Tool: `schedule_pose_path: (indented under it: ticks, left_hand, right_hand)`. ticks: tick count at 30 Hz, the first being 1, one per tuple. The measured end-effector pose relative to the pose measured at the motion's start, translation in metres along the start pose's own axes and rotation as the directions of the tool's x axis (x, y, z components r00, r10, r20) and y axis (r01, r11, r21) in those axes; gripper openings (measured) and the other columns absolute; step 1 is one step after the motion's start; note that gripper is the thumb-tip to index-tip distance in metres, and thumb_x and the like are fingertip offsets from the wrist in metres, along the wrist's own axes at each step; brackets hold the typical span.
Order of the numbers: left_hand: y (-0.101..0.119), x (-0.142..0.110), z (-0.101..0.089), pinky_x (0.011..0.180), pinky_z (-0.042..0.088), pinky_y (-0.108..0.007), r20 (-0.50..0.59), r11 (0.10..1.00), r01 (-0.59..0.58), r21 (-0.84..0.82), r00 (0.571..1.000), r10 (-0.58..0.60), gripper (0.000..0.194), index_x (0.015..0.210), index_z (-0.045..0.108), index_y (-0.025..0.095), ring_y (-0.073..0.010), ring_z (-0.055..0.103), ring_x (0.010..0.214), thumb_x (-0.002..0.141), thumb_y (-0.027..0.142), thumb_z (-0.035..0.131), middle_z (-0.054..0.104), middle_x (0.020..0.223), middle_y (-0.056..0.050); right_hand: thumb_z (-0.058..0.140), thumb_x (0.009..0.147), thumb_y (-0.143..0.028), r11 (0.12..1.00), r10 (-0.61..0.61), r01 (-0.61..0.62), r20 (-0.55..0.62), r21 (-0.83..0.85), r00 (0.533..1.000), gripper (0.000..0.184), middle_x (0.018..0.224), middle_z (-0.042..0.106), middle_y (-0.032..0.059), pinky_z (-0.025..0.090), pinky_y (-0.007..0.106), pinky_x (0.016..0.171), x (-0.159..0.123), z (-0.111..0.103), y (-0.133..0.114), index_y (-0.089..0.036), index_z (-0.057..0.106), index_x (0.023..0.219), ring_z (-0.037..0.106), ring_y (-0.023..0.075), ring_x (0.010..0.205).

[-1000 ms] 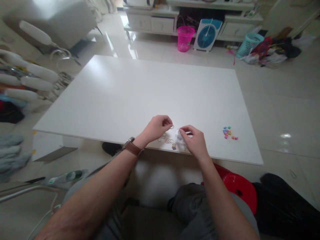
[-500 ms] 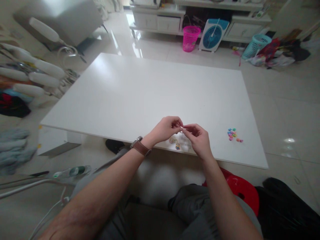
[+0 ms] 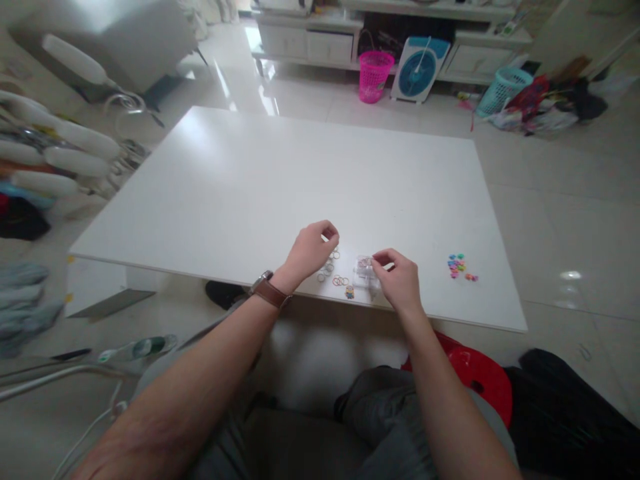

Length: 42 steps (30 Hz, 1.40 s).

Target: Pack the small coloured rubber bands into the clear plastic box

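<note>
My left hand (image 3: 311,250) hovers over the near part of the white table (image 3: 320,167), thumb and fingertips pinched together; whatever they hold is too small to make out. Below its fingertips lie several thin rings (image 3: 327,269), with a few copper-coloured rings (image 3: 340,281) nearer the edge. Beside those sits a small yellow-and-blue cartoon figure (image 3: 349,292). My right hand (image 3: 400,275) is closed in a pinch at the upper right of a clear plastic box (image 3: 366,279). Something pale or pinkish shows near its fingertips, but I cannot tell what it is.
A cluster of small colourful pieces (image 3: 456,265) lies toward the table's right end. Under the near edge stands a red stool (image 3: 480,373). Beyond the table are a pink basket (image 3: 375,77), a blue-and-white fan (image 3: 419,70) and a light-blue basket (image 3: 504,92).
My hands, earlier together over the box with a thin pale piece between them, have moved apart. The left went left over the rings; the right stays by the box.
</note>
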<state>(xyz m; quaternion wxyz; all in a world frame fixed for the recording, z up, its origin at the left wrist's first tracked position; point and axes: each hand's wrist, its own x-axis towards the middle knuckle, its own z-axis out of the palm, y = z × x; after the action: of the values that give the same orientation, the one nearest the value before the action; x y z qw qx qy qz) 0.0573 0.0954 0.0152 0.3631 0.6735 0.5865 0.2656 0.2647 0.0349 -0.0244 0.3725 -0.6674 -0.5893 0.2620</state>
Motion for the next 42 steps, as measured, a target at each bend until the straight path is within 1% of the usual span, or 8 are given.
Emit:
schedule_pose_path:
  ticks: [4,13,17,21,25,29,35,42]
  left_hand:
    - [-0.005,0.001,-0.009,0.076,0.051,-0.029,-0.073,0.996,0.077,0.046,0.995,-0.074,0.013,0.086,0.07,0.017,-0.0166,0.068,0.085,0.084,0.021,0.058,0.076,0.095,-0.006]
    - [-0.011,-0.003,-0.022,0.077,0.05,-0.032,-0.094,0.983,0.132,0.128,0.988,-0.12,0.016,0.088,0.072,0.018,-0.0176,0.066,0.083,0.084,0.023,0.057,0.076,0.094,-0.006]
    - [-0.015,-0.002,-0.027,0.079,0.051,-0.033,-0.072,0.97,0.154,0.19,0.987,-0.143,0.017,0.087,0.074,0.019,-0.0181,0.067,0.083,0.084,0.021,0.057,0.076,0.095,-0.006]
    - [-0.026,-0.003,-0.026,0.081,0.052,-0.034,-0.032,0.933,0.165,0.319,0.986,-0.163,0.019,0.091,0.076,0.021,-0.0205,0.069,0.087,0.082,0.017,0.06,0.078,0.098,-0.006]
    - [-0.038,-0.007,-0.016,0.083,0.053,-0.035,0.087,0.88,0.108,0.463,0.982,-0.166,0.02,0.092,0.077,0.022,-0.0237,0.07,0.093,0.084,0.018,0.06,0.078,0.097,-0.008]
    - [-0.046,-0.011,-0.002,0.088,0.053,-0.033,0.171,0.844,0.017,0.536,0.977,-0.128,0.028,0.102,0.076,0.022,-0.023,0.068,0.1,0.09,0.017,0.052,0.076,0.107,-0.009]
    - [-0.052,-0.01,0.007,0.088,0.051,-0.032,0.191,0.819,-0.035,0.573,0.977,-0.092,0.033,0.107,0.073,0.022,-0.022,0.067,0.099,0.094,0.014,0.044,0.072,0.111,-0.009]
    - [-0.061,0.0,-0.001,0.084,0.051,-0.032,0.186,0.749,0.018,0.662,0.964,-0.188,0.025,0.094,0.073,0.022,-0.0236,0.067,0.095,0.085,0.013,0.051,0.074,0.101,-0.01]
  right_hand:
    - [0.063,0.084,-0.03,0.988,-0.059,0.062,0.024,-0.143,0.998,0.012,0.083,0.073,0.0043,0.047,0.037,0.081,0.0,0.007,0.003,-0.022,0.071,0.081,0.064,0.0219,0.081]
    - [0.059,0.087,-0.03,0.951,-0.093,0.108,0.065,-0.289,0.994,0.014,0.084,0.068,0.0058,0.045,0.038,0.081,0.0,0.016,0.006,-0.023,0.07,0.082,0.058,0.0246,0.085]
    - [0.058,0.086,-0.024,0.948,-0.17,0.179,0.06,-0.264,0.984,0.01,0.091,0.069,0.0064,0.045,0.04,0.086,0.001,0.011,0.002,-0.022,0.067,0.084,0.057,0.0243,0.086]
    - [0.059,0.084,-0.022,0.961,-0.19,0.194,0.037,-0.197,0.981,0.009,0.093,0.067,0.0057,0.045,0.04,0.086,0.001,0.004,-0.005,-0.022,0.068,0.086,0.059,0.0236,0.086]
    - [0.06,0.084,-0.023,0.967,-0.183,0.185,0.03,-0.177,0.983,0.008,0.092,0.067,0.0058,0.046,0.04,0.087,-0.001,0.0,-0.006,-0.022,0.067,0.085,0.059,0.0239,0.086]
    - [0.059,0.083,-0.022,0.971,-0.175,0.177,0.031,-0.163,0.984,0.008,0.091,0.067,0.0058,0.046,0.04,0.087,-0.002,-0.001,-0.006,-0.022,0.067,0.084,0.059,0.0237,0.086]
    - [0.059,0.083,-0.019,0.973,-0.174,0.176,0.028,-0.15,0.984,0.008,0.09,0.067,0.005,0.047,0.039,0.087,-0.002,-0.005,-0.01,-0.023,0.066,0.082,0.06,0.0237,0.087]
    - [0.06,0.084,-0.022,0.981,-0.152,0.153,0.024,-0.122,0.988,0.007,0.091,0.068,0.0052,0.047,0.039,0.088,-0.001,-0.01,-0.011,-0.023,0.066,0.081,0.061,0.024,0.089]
